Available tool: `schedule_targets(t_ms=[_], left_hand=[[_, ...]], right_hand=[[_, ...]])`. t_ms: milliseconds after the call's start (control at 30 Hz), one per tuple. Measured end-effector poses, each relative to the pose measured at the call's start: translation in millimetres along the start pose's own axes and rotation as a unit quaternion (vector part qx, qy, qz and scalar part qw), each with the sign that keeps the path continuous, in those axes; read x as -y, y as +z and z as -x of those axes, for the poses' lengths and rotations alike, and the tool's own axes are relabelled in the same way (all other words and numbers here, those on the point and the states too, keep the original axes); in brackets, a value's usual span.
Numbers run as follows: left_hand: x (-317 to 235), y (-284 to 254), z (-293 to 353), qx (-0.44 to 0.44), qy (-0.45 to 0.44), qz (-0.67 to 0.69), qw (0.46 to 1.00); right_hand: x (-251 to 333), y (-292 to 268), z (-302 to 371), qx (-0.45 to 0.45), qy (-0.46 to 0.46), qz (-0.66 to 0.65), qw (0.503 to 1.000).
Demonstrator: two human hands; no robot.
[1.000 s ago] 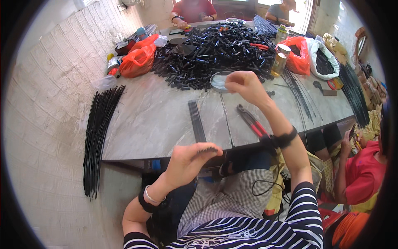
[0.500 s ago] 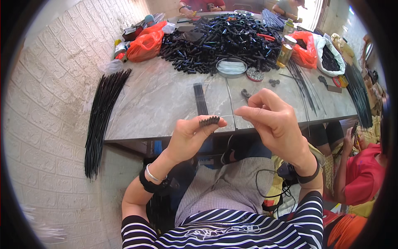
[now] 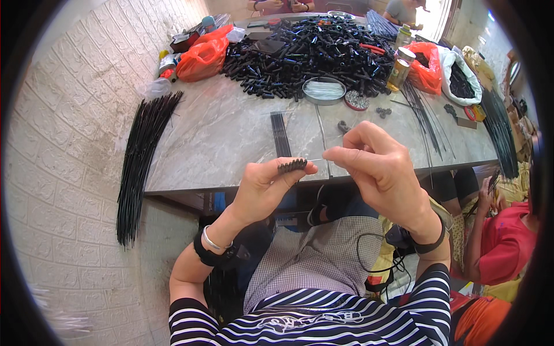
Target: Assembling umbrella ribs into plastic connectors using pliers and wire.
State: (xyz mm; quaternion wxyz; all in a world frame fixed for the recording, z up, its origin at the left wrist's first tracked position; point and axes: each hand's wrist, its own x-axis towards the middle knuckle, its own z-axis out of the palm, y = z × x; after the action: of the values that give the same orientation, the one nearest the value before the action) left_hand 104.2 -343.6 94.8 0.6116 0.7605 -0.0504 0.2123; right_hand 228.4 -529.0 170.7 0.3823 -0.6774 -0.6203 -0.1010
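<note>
My left hand (image 3: 257, 189) pinches a dark ribbed strip (image 3: 292, 166), like a row of small links, between thumb and forefinger just above the table's near edge. My right hand (image 3: 385, 176) is closed at the fingertips on a thin pale pin (image 3: 314, 160). That pin runs across the gap to the strip's right end; whether its tip is inside the strip I cannot tell. Beyond my left hand lies a flat row of thin black rods (image 3: 281, 134). Small dark linked pieces (image 3: 343, 126) rest on the table past my right hand.
Across the grey table (image 3: 213, 138) spreads a heap of short black tubes (image 3: 294, 55). Before it stand a dish of pale pins (image 3: 324, 90) and a dish of small silvery bits (image 3: 357, 102). Long black rods (image 3: 144, 167) overhang the left edge. A person in red (image 3: 511, 245) sits at right.
My right fingertips have come slightly left, so less of the pin shows between my hands. The left hand keeps its pinch. Across the table, a person's hands have shifted.
</note>
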Motion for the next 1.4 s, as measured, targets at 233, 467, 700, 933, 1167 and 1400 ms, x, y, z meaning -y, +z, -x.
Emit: schedule_targets(t_ms=[233,467,700,933,1167,1400], left_hand=[[-1,0,1,0.001,-0.002,-0.009,1.000],[2,4,-1,0.026,0.035,-0.018,0.999],[2,4,-2,0.027,0.013,-0.001,1.000],[1,2,-2,0.039,0.023,-0.017,0.999],[-3,1,-3,0.040,0.042,-0.051,0.997],[-1,-2,-3,0.048,0.062,-0.081,0.994]], right_hand=[[7,0,0,0.000,0.016,0.011,1.000],[3,-4,-11,0.035,-0.041,-0.009,0.999],[-1,-9,-19,0.066,-0.047,0.000,0.997],[-2,-10,-12,0.088,0.008,-0.047,0.995],[1,-5,-16,0.068,-0.039,-0.025,0.997],[2,10,-15,0.041,0.002,-0.108,0.993]])
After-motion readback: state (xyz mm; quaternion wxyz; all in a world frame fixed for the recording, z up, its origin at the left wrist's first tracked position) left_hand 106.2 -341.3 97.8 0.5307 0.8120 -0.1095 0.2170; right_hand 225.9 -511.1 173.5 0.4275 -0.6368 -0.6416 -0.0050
